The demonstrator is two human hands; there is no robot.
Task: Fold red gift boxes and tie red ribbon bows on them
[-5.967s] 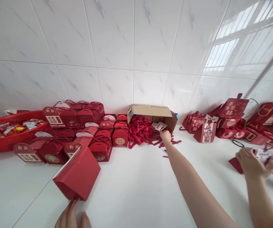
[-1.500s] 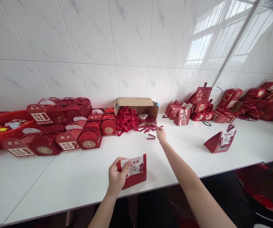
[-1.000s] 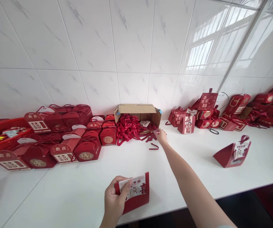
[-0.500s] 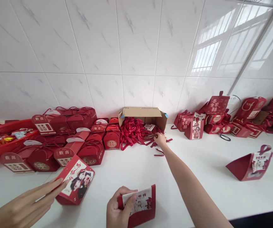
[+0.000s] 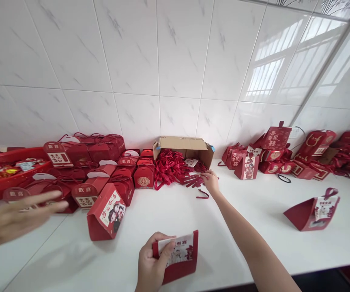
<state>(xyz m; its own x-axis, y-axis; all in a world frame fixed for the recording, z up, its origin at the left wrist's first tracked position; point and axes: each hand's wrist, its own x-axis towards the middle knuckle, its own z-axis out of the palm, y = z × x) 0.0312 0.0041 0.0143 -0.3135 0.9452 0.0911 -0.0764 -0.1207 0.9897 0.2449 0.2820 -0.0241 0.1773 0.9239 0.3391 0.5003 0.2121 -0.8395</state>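
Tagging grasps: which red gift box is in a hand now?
The flat red box with the white picture label, gripped by the left hand at the near table edge. Every other box sits on the table, unheld.

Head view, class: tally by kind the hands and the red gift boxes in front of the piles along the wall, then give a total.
Hands: 3 (left hand, right hand, another person's hand)
Red gift boxes: 3 (held flat box, standing box, tipped box)
Total: 6
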